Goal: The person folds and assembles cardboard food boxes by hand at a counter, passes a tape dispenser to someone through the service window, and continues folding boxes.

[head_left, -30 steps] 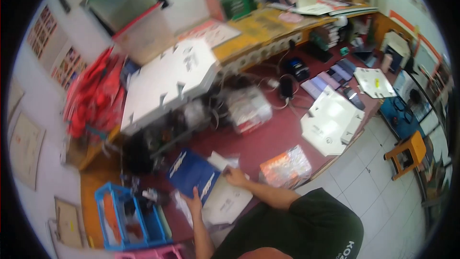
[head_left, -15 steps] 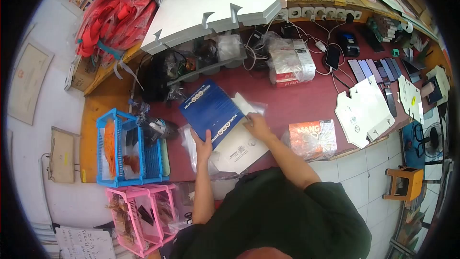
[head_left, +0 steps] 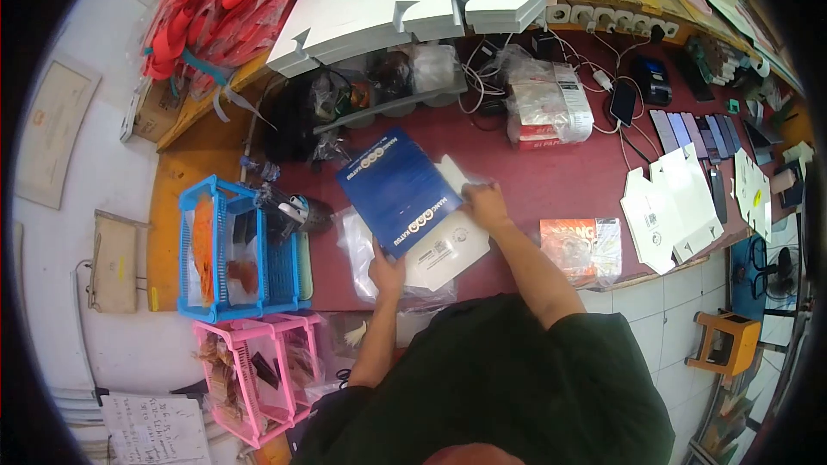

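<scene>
A flat blue cardboard carton panel [head_left: 398,192] with white lettering and ring shapes lies tilted over a cream-white cardboard piece [head_left: 448,251]. Whether the two are joined I cannot tell. My left hand [head_left: 387,274] is closed on the blue panel's near-left corner, fingers partly hidden beneath. At the right edge, my right hand [head_left: 486,205] pinches the cardboard near where blue and cream meet; its fingertips are partly hidden. Clear plastic [head_left: 355,250] spreads under the cardboard on the dark red tabletop [head_left: 508,181].
Left stand a blue basket [head_left: 183,250] and a pink basket [head_left: 250,379]. A plastic-wrapped orange pack [head_left: 581,251] sits to the right, with flat white cartons [head_left: 668,207] and several phones [head_left: 693,131] beyond. White cardboard [head_left: 413,0] is stacked on the shelf, above cables and a power strip [head_left: 603,17].
The camera view has shifted slightly, so most things appear further right. The blue panel looks a little broader and flatter to me; both hands stay at its edges.
</scene>
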The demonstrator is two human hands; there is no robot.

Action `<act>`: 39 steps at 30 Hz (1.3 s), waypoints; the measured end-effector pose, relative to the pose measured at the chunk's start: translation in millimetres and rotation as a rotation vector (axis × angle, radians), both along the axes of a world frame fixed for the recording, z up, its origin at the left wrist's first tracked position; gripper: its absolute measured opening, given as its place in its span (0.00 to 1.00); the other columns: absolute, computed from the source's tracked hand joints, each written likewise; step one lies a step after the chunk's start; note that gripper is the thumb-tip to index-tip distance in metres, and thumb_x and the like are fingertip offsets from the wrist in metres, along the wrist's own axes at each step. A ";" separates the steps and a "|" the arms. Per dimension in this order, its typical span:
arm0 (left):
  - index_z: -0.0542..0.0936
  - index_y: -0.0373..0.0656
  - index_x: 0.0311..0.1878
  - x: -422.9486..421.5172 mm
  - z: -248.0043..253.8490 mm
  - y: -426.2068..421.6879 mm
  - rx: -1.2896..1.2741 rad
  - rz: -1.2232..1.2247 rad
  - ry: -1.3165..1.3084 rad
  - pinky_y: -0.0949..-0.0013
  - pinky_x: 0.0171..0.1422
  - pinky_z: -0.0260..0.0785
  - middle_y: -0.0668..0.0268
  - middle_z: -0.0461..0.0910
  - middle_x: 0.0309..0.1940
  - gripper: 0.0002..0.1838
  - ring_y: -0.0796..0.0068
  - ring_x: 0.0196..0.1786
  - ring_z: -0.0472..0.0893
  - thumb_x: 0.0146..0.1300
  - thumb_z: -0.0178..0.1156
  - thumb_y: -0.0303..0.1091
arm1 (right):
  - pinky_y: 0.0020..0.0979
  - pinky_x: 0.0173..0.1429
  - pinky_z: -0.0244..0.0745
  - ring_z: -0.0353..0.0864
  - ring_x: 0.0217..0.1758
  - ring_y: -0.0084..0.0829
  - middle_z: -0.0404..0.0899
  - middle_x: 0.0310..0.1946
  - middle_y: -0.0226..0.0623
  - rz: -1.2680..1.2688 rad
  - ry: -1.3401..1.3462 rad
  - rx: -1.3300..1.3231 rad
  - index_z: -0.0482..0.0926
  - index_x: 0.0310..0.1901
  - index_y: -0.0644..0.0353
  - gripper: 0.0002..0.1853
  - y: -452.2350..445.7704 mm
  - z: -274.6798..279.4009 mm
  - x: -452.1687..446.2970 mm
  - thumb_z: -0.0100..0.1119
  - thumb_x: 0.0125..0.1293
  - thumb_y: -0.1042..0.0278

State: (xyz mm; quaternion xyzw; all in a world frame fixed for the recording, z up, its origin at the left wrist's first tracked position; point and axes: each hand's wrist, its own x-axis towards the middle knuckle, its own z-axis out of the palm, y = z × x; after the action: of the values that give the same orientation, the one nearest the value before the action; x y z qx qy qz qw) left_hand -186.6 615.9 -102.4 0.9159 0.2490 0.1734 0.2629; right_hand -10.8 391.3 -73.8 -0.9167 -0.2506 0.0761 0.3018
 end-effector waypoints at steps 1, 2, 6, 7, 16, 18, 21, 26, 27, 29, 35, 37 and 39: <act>0.61 0.35 0.66 1.4 -0.4 0.4 0.001 0.004 -0.006 0.53 0.45 0.72 0.48 0.83 0.34 0.43 0.46 0.37 0.82 0.52 0.69 0.45 | 0.44 0.61 0.60 0.79 0.48 0.41 0.82 0.42 0.40 0.005 0.006 -0.035 0.76 0.44 0.54 0.20 0.5 4.0 2.2 0.69 0.53 0.56; 0.60 0.36 0.67 0.8 5.5 -1.9 -0.101 0.019 0.018 0.54 0.49 0.71 0.46 0.82 0.40 0.45 0.46 0.43 0.81 0.51 0.71 0.44 | 0.44 0.61 0.60 0.79 0.48 0.41 0.82 0.42 0.40 0.009 0.004 -0.034 0.76 0.44 0.54 0.20 0.7 2.9 1.0 0.69 0.53 0.56; 0.51 0.41 0.73 0.4 50.0 -8.1 -0.257 -0.154 -0.285 0.57 0.64 0.64 0.43 0.69 0.62 0.56 0.46 0.62 0.72 0.43 0.76 0.37 | 0.46 0.63 0.64 0.78 0.52 0.45 0.81 0.46 0.42 0.089 -0.096 0.056 0.74 0.56 0.51 0.28 -6.3 30.4 7.7 0.69 0.53 0.58; 0.56 0.41 0.72 -3.3 66.5 -7.6 -0.208 -0.164 -0.255 0.57 0.69 0.59 0.44 0.60 0.69 0.55 0.48 0.68 0.66 0.41 0.78 0.36 | 0.46 0.63 0.66 0.77 0.54 0.47 0.81 0.47 0.43 0.153 -0.095 0.148 0.72 0.60 0.50 0.31 -12.2 47.4 3.7 0.69 0.53 0.59; 0.74 0.40 0.62 -0.4 85.8 13.8 -0.057 -0.393 -0.238 0.61 0.67 0.65 0.45 0.62 0.68 0.36 0.52 0.67 0.69 0.46 0.74 0.31 | 0.43 0.56 0.72 0.79 0.51 0.45 0.81 0.48 0.41 0.383 -0.068 0.171 0.73 0.61 0.47 0.28 -14.0 81.1 16.3 0.66 0.57 0.62; 0.75 0.40 0.61 0.5 84.6 17.6 -0.066 -0.380 -0.210 0.62 0.67 0.65 0.44 0.63 0.67 0.34 0.53 0.66 0.70 0.46 0.74 0.30 | 0.43 0.56 0.72 0.79 0.52 0.44 0.82 0.47 0.40 0.381 -0.097 0.174 0.75 0.60 0.46 0.27 -11.0 71.1 19.0 0.66 0.57 0.62; 0.77 0.42 0.59 1.7 81.4 20.7 -0.050 -0.386 -0.226 0.63 0.65 0.67 0.44 0.63 0.67 0.32 0.54 0.65 0.71 0.47 0.73 0.29 | 0.44 0.56 0.71 0.79 0.52 0.45 0.82 0.48 0.41 0.382 -0.119 0.160 0.74 0.60 0.46 0.27 -10.8 64.1 21.8 0.66 0.56 0.62; 0.70 0.35 0.63 7.2 71.3 -9.5 -0.263 -0.187 -0.475 0.60 0.66 0.65 0.43 0.73 0.58 0.37 0.53 0.60 0.76 0.48 0.72 0.31 | 0.46 0.56 0.71 0.79 0.50 0.49 0.80 0.49 0.47 0.310 -0.081 0.320 0.67 0.65 0.46 0.34 -17.4 64.9 15.6 0.68 0.55 0.62; 0.70 0.35 0.63 7.1 57.9 -7.4 -0.260 -0.192 -0.480 0.60 0.66 0.65 0.43 0.73 0.58 0.37 0.53 0.60 0.76 0.48 0.72 0.31 | 0.46 0.57 0.70 0.77 0.50 0.50 0.79 0.49 0.47 0.286 -0.040 0.226 0.66 0.66 0.47 0.36 -17.3 48.2 16.5 0.68 0.54 0.62; 0.69 0.32 0.61 5.6 20.9 1.0 -0.231 -0.186 -0.127 0.57 0.61 0.67 0.43 0.77 0.51 0.35 0.49 0.54 0.78 0.51 0.70 0.35 | 0.46 0.59 0.68 0.76 0.50 0.52 0.79 0.50 0.48 0.254 0.010 0.134 0.64 0.66 0.48 0.37 -11.3 17.6 17.2 0.68 0.54 0.62; 0.72 0.36 0.56 7.2 12.2 0.2 -0.113 -0.010 0.065 0.53 0.52 0.69 0.46 0.80 0.45 0.28 0.44 0.49 0.79 0.55 0.66 0.41 | 0.49 0.56 0.68 0.76 0.50 0.52 0.80 0.42 0.47 0.240 0.017 0.057 0.68 0.63 0.50 0.32 -0.8 -0.6 20.0 0.66 0.56 0.64; 0.72 0.36 0.56 9.7 17.6 -1.8 -0.108 0.005 0.071 0.52 0.52 0.69 0.47 0.80 0.44 0.28 0.44 0.48 0.79 0.56 0.65 0.42 | 0.48 0.51 0.71 0.79 0.48 0.51 0.81 0.39 0.49 0.221 -0.088 0.060 0.70 0.60 0.49 0.29 0.5 -5.5 22.6 0.67 0.55 0.63; 0.72 0.37 0.57 11.0 13.7 -1.9 -0.104 0.019 0.074 0.52 0.52 0.69 0.47 0.81 0.43 0.27 0.44 0.47 0.79 0.57 0.64 0.42 | 0.48 0.52 0.71 0.79 0.49 0.50 0.81 0.40 0.49 0.216 -0.080 0.010 0.69 0.61 0.48 0.30 0.5 -0.3 24.0 0.67 0.56 0.63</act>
State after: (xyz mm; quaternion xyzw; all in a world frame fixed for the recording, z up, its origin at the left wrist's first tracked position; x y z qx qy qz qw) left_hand -175.5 614.0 -88.6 0.9042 0.2759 0.1289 0.2993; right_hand 13.2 391.8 -74.1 -0.8852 -0.3600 0.0702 0.2862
